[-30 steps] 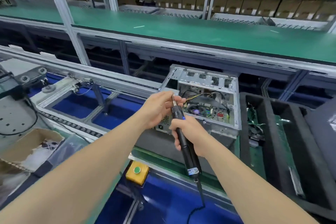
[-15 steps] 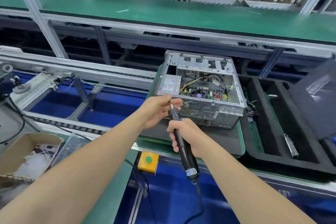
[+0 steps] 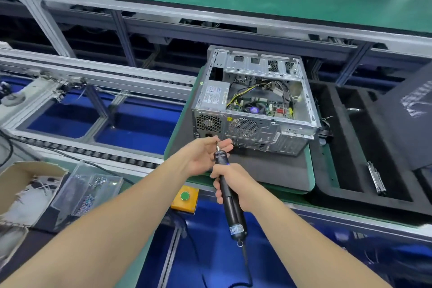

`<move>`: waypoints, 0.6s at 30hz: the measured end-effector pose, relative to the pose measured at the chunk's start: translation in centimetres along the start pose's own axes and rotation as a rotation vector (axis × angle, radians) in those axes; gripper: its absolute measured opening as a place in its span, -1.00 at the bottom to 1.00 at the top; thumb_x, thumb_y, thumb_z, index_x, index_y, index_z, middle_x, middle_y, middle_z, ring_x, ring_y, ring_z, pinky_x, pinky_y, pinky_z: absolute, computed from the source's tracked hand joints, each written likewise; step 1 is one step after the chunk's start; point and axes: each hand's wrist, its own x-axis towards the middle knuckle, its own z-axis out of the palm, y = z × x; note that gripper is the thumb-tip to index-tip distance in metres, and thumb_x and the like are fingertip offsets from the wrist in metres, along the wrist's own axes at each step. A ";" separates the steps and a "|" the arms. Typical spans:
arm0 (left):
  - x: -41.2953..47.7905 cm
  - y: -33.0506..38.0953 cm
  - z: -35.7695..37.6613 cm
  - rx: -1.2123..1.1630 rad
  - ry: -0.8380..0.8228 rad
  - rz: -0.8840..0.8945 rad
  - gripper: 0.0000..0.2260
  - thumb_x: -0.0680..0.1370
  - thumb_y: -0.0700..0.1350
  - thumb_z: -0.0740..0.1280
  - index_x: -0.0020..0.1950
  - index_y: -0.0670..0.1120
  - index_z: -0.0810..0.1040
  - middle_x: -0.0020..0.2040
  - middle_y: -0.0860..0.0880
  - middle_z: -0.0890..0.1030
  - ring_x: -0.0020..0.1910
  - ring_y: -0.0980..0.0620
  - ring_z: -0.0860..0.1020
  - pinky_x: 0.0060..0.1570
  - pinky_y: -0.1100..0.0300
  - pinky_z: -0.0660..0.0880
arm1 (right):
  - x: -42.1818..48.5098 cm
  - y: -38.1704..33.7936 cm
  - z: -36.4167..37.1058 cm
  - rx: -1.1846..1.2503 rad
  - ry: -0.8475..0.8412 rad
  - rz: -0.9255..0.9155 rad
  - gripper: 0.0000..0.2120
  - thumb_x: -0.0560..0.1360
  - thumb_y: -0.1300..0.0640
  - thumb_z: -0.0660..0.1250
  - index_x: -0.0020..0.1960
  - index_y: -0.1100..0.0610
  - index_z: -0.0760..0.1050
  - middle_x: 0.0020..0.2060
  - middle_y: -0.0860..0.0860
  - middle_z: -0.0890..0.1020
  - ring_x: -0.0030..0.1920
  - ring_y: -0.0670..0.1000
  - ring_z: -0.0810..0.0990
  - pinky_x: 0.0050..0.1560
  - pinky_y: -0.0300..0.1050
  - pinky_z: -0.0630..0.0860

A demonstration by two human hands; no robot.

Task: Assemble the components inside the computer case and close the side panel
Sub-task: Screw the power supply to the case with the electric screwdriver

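An open silver computer case (image 3: 254, 133) lies on a dark pad (image 3: 268, 170), its open side up, with the motherboard and cables showing inside. My right hand (image 3: 236, 182) grips a black electric screwdriver (image 3: 230, 206) with its tip pointing up and away from me. My left hand (image 3: 203, 156) pinches the screwdriver's metal bit (image 3: 217, 145) between thumb and fingers, just in front of the case's rear panel. Whether a screw sits on the bit is hidden by the fingers. A dark side panel (image 3: 406, 124) leans at the right.
At the lower left a clear bin of screws (image 3: 88, 187) stands beside a cardboard box (image 3: 23, 184). A yellow box with a green button (image 3: 184, 197) sits under my arms. Right of the case, a black foam tray (image 3: 350, 147) holds a metal bracket (image 3: 376, 180). Conveyor rails run left.
Both hands, still joined at the screwdriver's bit, have drawn back from the case's top edge to in front of its rear panel. My view has tilted down.
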 end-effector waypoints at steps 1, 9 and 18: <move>0.4 -0.4 -0.1 -0.036 0.029 0.005 -0.84 0.71 -0.17 0.23 -0.03 -0.15 0.53 0.15 -0.15 0.71 0.12 -0.06 0.69 0.20 -0.03 0.55 | 0.4 0.3 -0.1 0.014 -0.001 0.019 -0.79 0.43 0.23 0.40 0.02 0.22 0.45 -0.38 0.11 0.49 -0.47 0.08 0.47 -0.43 -0.07 0.48; 4.0 -1.4 0.4 -0.083 0.305 0.033 -0.81 0.74 -0.22 0.15 -0.03 -0.19 0.46 -0.22 -0.08 0.52 -0.32 0.04 0.41 -0.20 0.10 0.47 | 2.1 2.3 -0.2 0.238 -0.150 -0.038 -0.57 0.44 0.37 0.44 0.23 0.14 0.38 -0.27 0.14 0.55 -0.30 0.10 0.58 -0.23 0.05 0.66; 4.6 -1.1 -0.6 0.021 0.262 0.002 -0.86 0.74 -0.22 0.13 0.04 -0.16 0.44 0.00 -0.15 0.66 -0.10 -0.03 0.61 0.07 0.01 0.56 | 2.4 4.6 0.0 0.182 -0.116 -0.044 -0.32 0.39 0.49 0.36 0.30 -0.13 0.37 -0.35 0.13 0.47 -0.40 0.09 0.47 -0.39 -0.02 0.50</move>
